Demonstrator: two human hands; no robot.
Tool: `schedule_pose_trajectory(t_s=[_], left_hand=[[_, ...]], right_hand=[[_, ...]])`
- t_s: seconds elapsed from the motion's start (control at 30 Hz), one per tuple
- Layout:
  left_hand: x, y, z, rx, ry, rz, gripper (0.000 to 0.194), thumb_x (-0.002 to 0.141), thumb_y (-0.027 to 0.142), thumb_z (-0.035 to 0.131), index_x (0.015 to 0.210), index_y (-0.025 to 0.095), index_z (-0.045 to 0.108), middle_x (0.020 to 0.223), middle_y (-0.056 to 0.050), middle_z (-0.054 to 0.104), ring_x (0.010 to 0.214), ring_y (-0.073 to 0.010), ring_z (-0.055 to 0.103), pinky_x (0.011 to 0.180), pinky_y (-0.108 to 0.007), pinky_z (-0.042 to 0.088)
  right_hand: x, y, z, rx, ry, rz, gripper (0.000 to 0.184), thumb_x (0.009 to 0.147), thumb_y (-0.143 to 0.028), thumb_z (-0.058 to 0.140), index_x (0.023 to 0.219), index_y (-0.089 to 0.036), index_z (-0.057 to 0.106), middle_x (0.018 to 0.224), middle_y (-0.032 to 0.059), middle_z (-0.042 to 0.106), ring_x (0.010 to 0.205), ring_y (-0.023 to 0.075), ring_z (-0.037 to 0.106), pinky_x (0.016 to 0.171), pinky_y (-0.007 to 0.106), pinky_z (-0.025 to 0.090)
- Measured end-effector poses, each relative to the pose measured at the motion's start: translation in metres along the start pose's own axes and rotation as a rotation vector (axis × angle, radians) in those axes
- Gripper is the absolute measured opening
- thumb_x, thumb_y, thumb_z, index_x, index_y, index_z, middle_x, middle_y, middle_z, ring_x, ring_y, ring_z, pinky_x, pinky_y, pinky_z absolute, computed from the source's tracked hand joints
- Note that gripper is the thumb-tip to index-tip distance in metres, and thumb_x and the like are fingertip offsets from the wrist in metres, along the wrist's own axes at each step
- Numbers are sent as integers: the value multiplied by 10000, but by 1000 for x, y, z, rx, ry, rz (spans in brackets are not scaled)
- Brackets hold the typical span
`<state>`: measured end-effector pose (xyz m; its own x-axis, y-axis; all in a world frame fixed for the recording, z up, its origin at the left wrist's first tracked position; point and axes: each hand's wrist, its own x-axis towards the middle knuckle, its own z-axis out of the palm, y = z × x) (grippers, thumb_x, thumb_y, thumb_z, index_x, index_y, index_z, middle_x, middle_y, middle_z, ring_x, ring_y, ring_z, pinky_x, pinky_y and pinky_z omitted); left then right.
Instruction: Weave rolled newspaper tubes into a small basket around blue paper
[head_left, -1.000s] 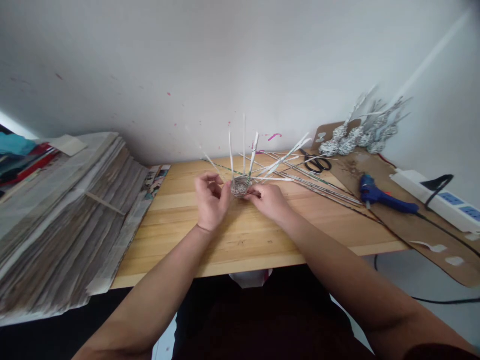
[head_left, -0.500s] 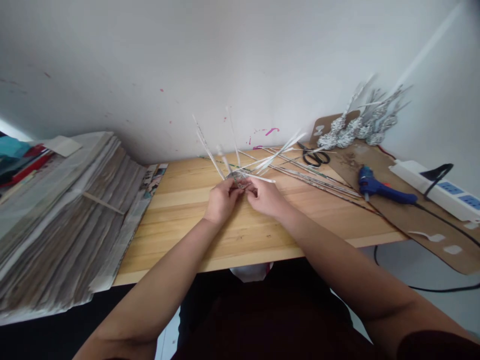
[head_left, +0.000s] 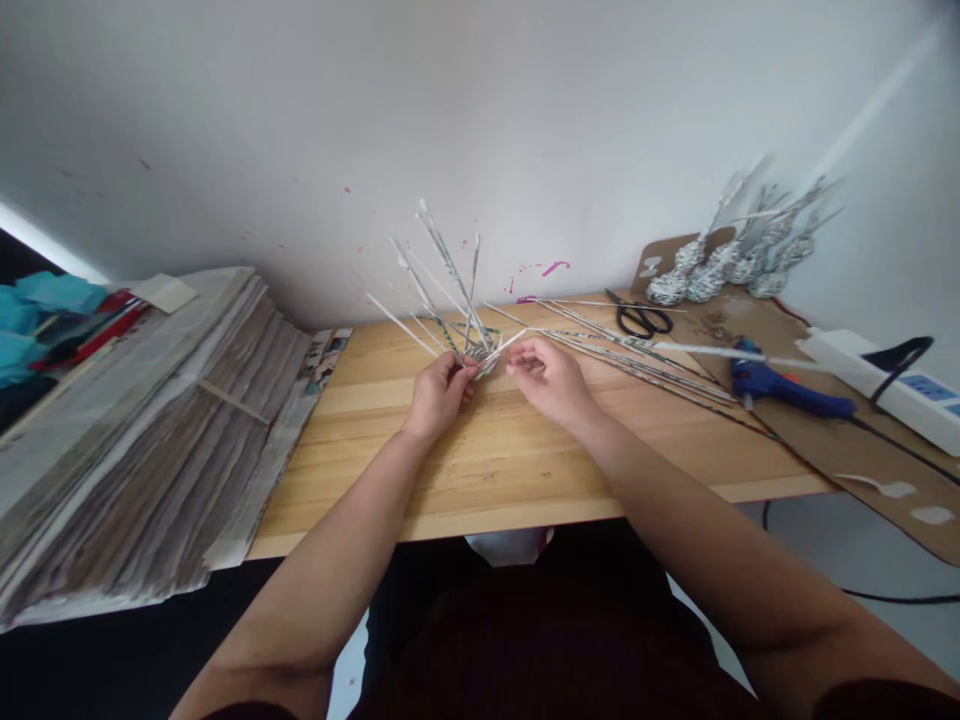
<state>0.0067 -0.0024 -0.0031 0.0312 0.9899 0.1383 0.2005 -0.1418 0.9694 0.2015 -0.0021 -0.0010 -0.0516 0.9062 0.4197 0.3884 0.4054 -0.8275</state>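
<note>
My left hand (head_left: pixel 437 397) pinches the near-left edge of a small woven piece of rolled newspaper tubes (head_left: pixel 480 357) on the wooden table. Several of its tubes fan up and to the left toward the wall. From the woven base a bent white paper tube (head_left: pixel 510 342) runs up to the right, then appears to continue far right behind my right hand. Just right of the weave is my right hand (head_left: pixel 547 378), its fingers loosely curled and apart, with nothing visible between them.
Loose paper tubes (head_left: pixel 645 371) and black scissors (head_left: pixel 643 318) lie right. Beyond are a blue glue gun (head_left: pixel 787 388) on cardboard, a white power strip (head_left: pixel 892 390) and finished woven newspaper pieces (head_left: pixel 705 278). A tall stack of newspapers (head_left: pixel 165 450) fills the left.
My right hand has come away from the weave and moved slightly right. The weave's tubes have swung round, more of them now pointing up-left. My left hand keeps its hold.
</note>
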Motion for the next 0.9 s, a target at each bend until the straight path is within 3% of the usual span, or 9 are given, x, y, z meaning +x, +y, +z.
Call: schedule_pose_trajectory(t_s=[0.27,0.47,0.7,0.9], left_hand=[[-4,9,1,-79,-81,-31,298,800,432,700,916,175,606,582,25,625,464,-101,584,462,-194,506],[-2,6,0,-93,-137,23,297,797,425,725,883,172,594,635,24,622,511,-97,611,486,-190,514],[-2,2,-1,-93,-210,54,303,811,416,730,933,162,617,710,1,661,592,-104,636,575,-220,547],[-2,-1,1,-83,-209,82,378,671,335,836,939,160,633,759,-10,695,632,-123,640,612,-250,539]], right_hand=[[2,-7,2,241,-5,20,184,838,-339,670,956,-202,705,899,46,753,805,171,687,712,297,531],[5,-11,-2,464,-124,213,275,770,-414,735,925,-188,757,875,46,755,720,145,634,580,256,497],[6,-12,1,492,-70,438,149,722,-327,740,766,-184,730,666,2,676,548,95,535,448,210,345],[6,-8,1,553,-87,469,220,689,-380,790,754,-180,725,589,-15,624,512,89,519,418,196,313]])
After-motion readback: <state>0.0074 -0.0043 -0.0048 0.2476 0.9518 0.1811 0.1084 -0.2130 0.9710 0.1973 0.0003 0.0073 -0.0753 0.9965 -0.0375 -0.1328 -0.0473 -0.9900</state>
